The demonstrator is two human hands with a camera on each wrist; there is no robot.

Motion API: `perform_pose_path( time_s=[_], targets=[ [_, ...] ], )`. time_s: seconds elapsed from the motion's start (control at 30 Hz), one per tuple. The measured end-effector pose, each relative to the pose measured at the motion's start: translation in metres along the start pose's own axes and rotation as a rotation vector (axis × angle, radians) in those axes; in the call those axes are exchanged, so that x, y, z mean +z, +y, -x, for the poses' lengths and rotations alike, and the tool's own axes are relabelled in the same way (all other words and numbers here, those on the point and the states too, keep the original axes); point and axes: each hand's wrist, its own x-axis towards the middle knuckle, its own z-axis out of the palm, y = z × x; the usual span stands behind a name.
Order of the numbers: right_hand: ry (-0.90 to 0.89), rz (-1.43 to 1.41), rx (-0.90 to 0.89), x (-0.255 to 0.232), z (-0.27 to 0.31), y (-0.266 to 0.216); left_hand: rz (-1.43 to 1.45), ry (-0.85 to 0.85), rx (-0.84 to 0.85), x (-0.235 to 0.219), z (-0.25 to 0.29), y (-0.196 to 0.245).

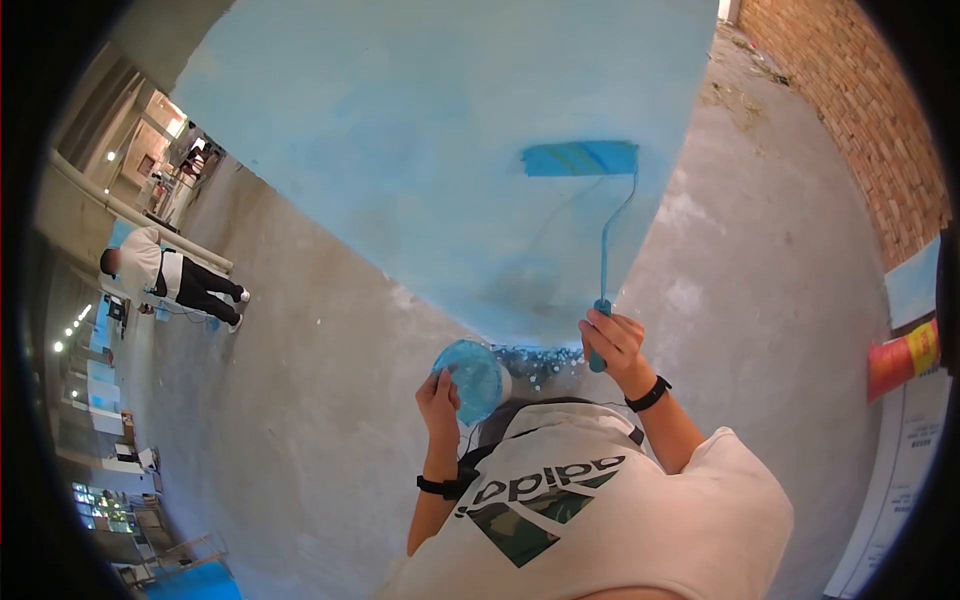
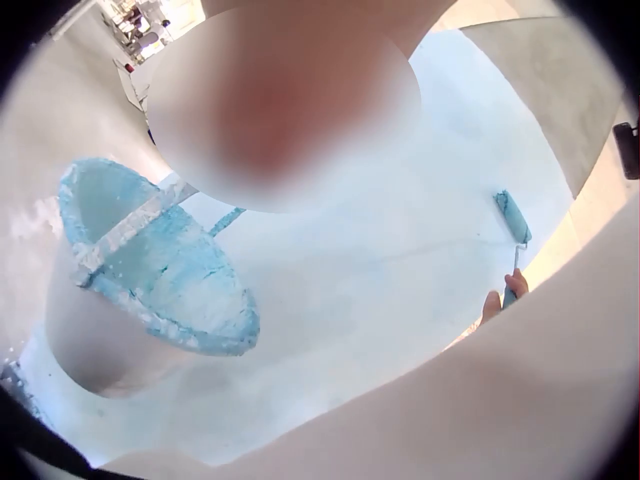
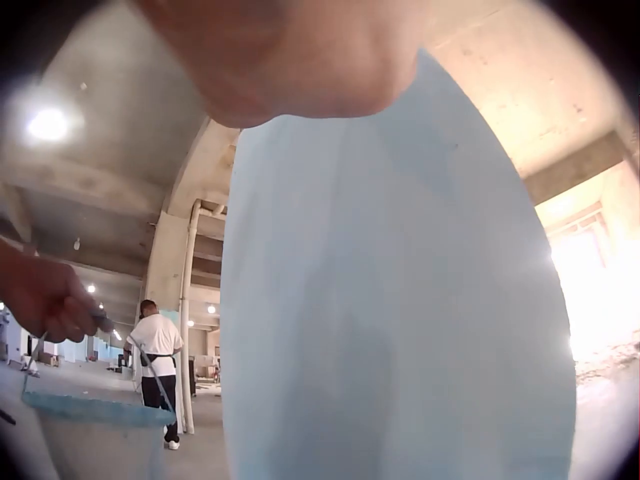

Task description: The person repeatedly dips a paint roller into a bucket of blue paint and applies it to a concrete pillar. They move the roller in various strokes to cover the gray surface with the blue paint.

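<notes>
My right hand (image 1: 617,345) grips the handle of a paint roller (image 1: 580,158), fingers wrapped round it. The blue-coated roller lies over the light blue wall (image 1: 420,150), near its right edge in the head view. Lower left, my left hand (image 1: 438,400) holds a paint bucket (image 2: 110,345) by its wire handle, seen also in the right wrist view. Light blue paint coats the bucket's inside and crusts its rim. A paint-crusted strip (image 2: 135,228) crosses its mouth. In the right wrist view the roller is hidden behind my hand.
Another person (image 1: 165,270) in a white top stands at the left beside a pipe (image 3: 188,290). A brick wall (image 1: 850,110) rises at the right, with a red and yellow roll-shaped thing (image 1: 900,360) below it. Grey concrete floor (image 1: 300,420) surrounds the painted wall.
</notes>
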Motion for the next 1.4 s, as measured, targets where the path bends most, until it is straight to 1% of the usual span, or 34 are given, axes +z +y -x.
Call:
perform_pose_path(
  time_s=[0.07,0.2,0.23,0.3,0.33,0.5,0.57,0.7,0.73,0.8,0.9,0.93,1.0,1.1,1.17,1.23,1.3,1.33,1.4],
  targets=[
    [0.023,-0.009,-0.024,0.008,-0.015,0.008,0.013,0.024,-0.023,-0.003,0.005,-0.001],
    [0.062,-0.010,-0.052,0.019,-0.022,0.010,0.011,0.033,0.031,-0.009,0.004,-0.006],
    [0.060,-0.013,-0.052,0.019,-0.019,0.008,0.012,0.032,0.049,-0.011,0.004,-0.007],
    [-0.019,-0.026,-0.008,0.015,-0.006,0.002,0.021,0.054,0.039,-0.014,0.002,-0.005],
    [-0.023,-0.027,-0.007,0.013,0.000,-0.002,0.030,0.073,0.031,-0.014,0.000,-0.004],
    [-0.098,-0.005,0.071,-0.005,0.036,-0.020,0.027,0.060,0.019,-0.011,0.002,-0.003],
    [-0.114,-0.004,0.098,-0.011,0.042,-0.028,0.007,0.071,0.026,-0.008,0.003,0.001],
    [-0.104,0.009,0.145,-0.012,0.044,-0.032,-0.004,0.030,0.021,0.000,0.001,0.013],
    [-0.102,0.013,0.145,-0.010,0.041,-0.028,-0.007,0.019,0.023,0.002,0.000,0.014],
    [-0.080,0.028,0.050,0.002,0.023,-0.010,-0.019,0.008,0.025,0.008,-0.005,0.014],
    [-0.071,-0.009,0.019,0.011,-0.007,0.006,-0.032,0.003,0.032,0.017,-0.001,0.014],
    [-0.063,-0.008,0.020,0.011,-0.003,0.005,-0.031,0.003,0.038,0.020,0.000,0.016],
    [-0.122,-0.017,0.012,0.011,0.015,-0.001,-0.063,0.003,0.053,0.019,0.006,0.015],
    [-0.124,0.003,0.028,0.009,0.052,-0.006,-0.080,0.002,0.069,0.014,0.004,0.012],
    [-0.134,-0.003,0.027,0.008,0.034,0.000,-0.085,-0.008,0.054,0.009,0.013,0.009],
    [-0.136,0.011,0.030,0.008,0.014,0.003,0.008,0.022,-0.011,0.012,0.014,0.010],
    [-0.104,0.029,-0.007,0.012,0.001,0.004,-0.039,0.022,-0.008,0.016,0.018,0.012],
    [-0.096,0.037,-0.007,0.011,0.006,0.001,-0.083,0.029,0.006,0.016,0.017,0.015],
    [-0.124,0.035,0.044,0.009,0.034,-0.011,-0.047,0.018,-0.001,0.014,0.014,0.012]
  ],
)
